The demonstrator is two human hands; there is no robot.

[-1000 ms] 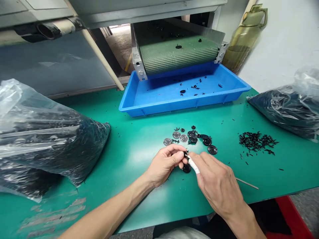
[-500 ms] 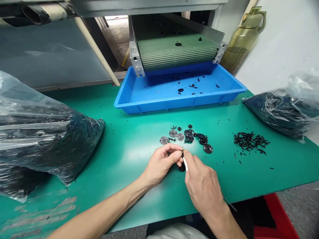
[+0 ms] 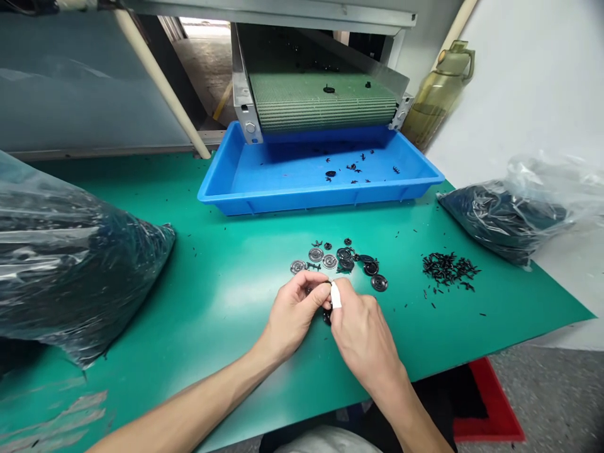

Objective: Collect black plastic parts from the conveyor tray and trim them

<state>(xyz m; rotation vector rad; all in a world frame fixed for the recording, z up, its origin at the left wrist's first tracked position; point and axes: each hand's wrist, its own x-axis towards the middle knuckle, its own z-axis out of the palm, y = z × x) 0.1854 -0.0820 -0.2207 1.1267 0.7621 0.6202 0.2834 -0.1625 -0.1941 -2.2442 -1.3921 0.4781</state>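
My left hand [image 3: 293, 309] is closed, thumb and fingers pinching a small black plastic part [image 3: 328, 284] that they mostly cover. Right against it, my right hand [image 3: 363, 327] is closed with its fingertips at the same part. A white strip [image 3: 335, 294] shows along the right thumb and index finger; whether it is a finger wrap or a tool I cannot tell. Under the hands lies a shiny black round piece [image 3: 327, 316], partly hidden. Just beyond them are several black ringed discs [image 3: 379, 282] and small black bits [image 3: 317, 243].
A blue tray [image 3: 292, 200] with scattered black bits sits under a green conveyor belt [image 3: 325, 110]. Bags of black parts stand left [image 3: 70, 270] and right [image 3: 504, 214]. Near the right bag is a pile of black scraps [image 3: 448, 269]. A red bin [image 3: 500, 402] is below the table edge.
The view has shifted, so the scene sits further left. Both hands stay together at the small part, with the white strip at the right hand now turned more upright.
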